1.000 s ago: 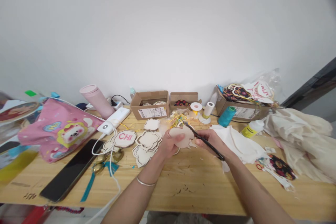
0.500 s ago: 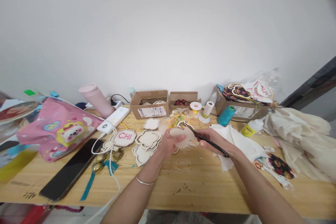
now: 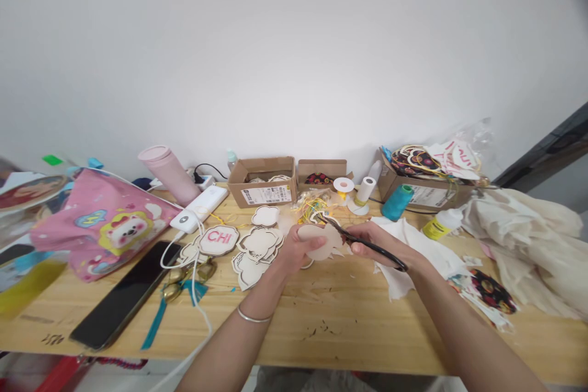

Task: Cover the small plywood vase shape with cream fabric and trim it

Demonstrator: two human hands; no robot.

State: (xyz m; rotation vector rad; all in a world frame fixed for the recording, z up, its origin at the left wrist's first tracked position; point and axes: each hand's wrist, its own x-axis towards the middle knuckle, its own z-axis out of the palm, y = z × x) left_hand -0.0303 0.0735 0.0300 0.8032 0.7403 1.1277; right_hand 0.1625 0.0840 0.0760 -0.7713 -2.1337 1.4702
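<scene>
My left hand (image 3: 297,250) is closed on a pale cloud-shaped piece (image 3: 316,237), thumb on top, with ragged white edging along its right and lower rim. In my right hand (image 3: 374,242) is a pair of black scissors (image 3: 382,250); the handles point toward my wrist and the blades lie at the piece's upper right edge. How far apart the blades are is too small to tell. Left of my hands lie several cloud-shaped wooden pieces (image 3: 260,245) and an oval-like piece lettered CHI (image 3: 219,239). White cloth (image 3: 420,251) lies under and beyond my right wrist.
Behind stand a cardboard box (image 3: 267,193), white thread spools (image 3: 365,190), a teal thread cone (image 3: 397,202), a glue bottle (image 3: 441,224) and a filled box (image 3: 427,195). To the left are a phone (image 3: 124,294), a power bank (image 3: 199,208) and a pink bag (image 3: 105,223).
My right hand and the scissors have shifted slightly to the right, with the handles a little farther from the piece. My left hand keeps its hold, almost unmoved.
</scene>
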